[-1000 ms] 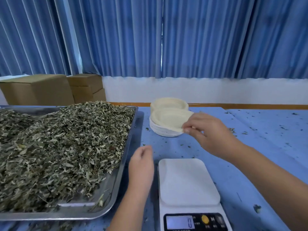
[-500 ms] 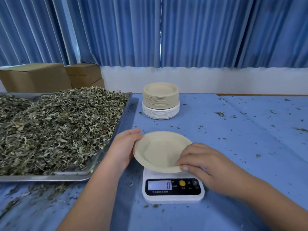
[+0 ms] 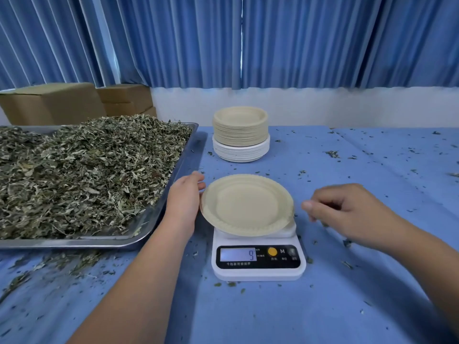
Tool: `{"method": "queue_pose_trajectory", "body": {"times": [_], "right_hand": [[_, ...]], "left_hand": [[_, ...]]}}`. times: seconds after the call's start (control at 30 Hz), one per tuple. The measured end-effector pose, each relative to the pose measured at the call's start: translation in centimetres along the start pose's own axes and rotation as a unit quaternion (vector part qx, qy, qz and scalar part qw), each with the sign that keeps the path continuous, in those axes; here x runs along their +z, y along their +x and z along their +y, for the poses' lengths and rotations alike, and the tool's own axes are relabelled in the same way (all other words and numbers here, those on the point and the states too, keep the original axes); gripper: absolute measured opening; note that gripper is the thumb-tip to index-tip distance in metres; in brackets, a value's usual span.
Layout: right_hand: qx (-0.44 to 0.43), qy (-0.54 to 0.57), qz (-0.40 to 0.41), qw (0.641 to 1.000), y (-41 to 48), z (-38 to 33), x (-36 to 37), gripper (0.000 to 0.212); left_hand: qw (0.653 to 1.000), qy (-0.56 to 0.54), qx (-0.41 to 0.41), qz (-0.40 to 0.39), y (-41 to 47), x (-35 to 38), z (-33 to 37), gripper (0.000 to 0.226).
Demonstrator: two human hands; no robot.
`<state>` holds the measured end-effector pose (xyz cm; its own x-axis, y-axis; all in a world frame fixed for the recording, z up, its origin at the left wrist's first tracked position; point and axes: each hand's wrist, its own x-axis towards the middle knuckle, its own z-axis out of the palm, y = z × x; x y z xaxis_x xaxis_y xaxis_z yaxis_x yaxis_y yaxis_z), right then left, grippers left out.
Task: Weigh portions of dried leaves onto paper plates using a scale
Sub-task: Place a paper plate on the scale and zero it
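Observation:
An empty beige paper plate (image 3: 246,204) lies on the white digital scale (image 3: 258,259), whose display reads 9. My left hand (image 3: 183,202) rests against the plate's left rim with relaxed fingers. To the right of the plate, my right hand (image 3: 345,212) hovers clear of it, fingers loosely curled and holding nothing. A large metal tray (image 3: 159,214) heaped with dried leaves (image 3: 82,175) sits on the left. A stack of paper plates (image 3: 240,134), beige on top of white, stands behind the scale.
The table wears a blue cloth (image 3: 347,294) littered with leaf crumbs. Cardboard boxes (image 3: 74,103) stand behind the tray, against blue curtains and a white wall.
My right hand lifted a plate from the stack, set it on the scale with the left hand's help, then let go and drew back to the right. The display changed from 0 to 9.

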<state>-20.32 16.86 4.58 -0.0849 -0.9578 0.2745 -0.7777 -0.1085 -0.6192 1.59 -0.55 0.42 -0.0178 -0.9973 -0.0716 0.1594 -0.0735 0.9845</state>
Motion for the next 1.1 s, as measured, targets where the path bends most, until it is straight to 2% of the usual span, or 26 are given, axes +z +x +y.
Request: {"method": "queue_pose_trajectory", "body": {"times": [0.07, 0.13, 0.2, 0.33, 0.43, 0.53, 0.67, 0.87, 1.1], "right_hand": [[0.103, 0.030, -0.127, 0.986, -0.2, 0.2, -1.0, 0.044], [0.155, 0.021, -0.237, 0.959, -0.6, 0.5, -1.2, 0.047], [0.165, 0.007, -0.275, 0.947, -0.7, 0.6, -0.8, 0.045], [0.176, 0.014, -0.255, 0.951, -0.6, 0.5, 0.3, 0.041], [0.184, 0.023, -0.240, 0.953, -0.6, 0.1, 0.7, 0.039], [0.189, 0.024, -0.246, 0.950, -0.6, -0.3, 0.8, 0.039], [0.198, 0.015, -0.241, 0.950, -0.7, -0.7, 1.0, 0.040], [0.215, -0.009, -0.227, 0.950, -0.7, -1.1, 1.6, 0.037], [0.248, 0.028, -0.235, 0.939, -0.3, -1.1, 2.0, 0.030]], "left_hand": [[1.000, 0.004, 0.016, 0.017, -0.4, 0.5, -0.3, 0.019], [0.999, 0.011, 0.033, 0.022, -0.8, 1.0, -0.6, 0.023], [0.999, 0.011, 0.039, 0.021, -0.9, 1.2, -0.7, 0.027], [1.000, -0.004, 0.018, 0.014, -0.4, 0.6, -0.6, 0.031], [1.000, -0.020, -0.008, -0.002, 0.0, 0.2, -0.5, 0.023], [0.999, 0.009, -0.024, -0.031, 0.2, 0.0, -0.5, 0.016], [0.998, 0.042, -0.020, -0.032, 0.5, 0.0, -0.7, 0.014], [0.998, 0.029, -0.019, -0.046, 0.7, -0.1, -0.8, 0.013], [0.998, 0.032, -0.016, -0.042, 0.5, -0.2, -0.9, 0.014]]}}
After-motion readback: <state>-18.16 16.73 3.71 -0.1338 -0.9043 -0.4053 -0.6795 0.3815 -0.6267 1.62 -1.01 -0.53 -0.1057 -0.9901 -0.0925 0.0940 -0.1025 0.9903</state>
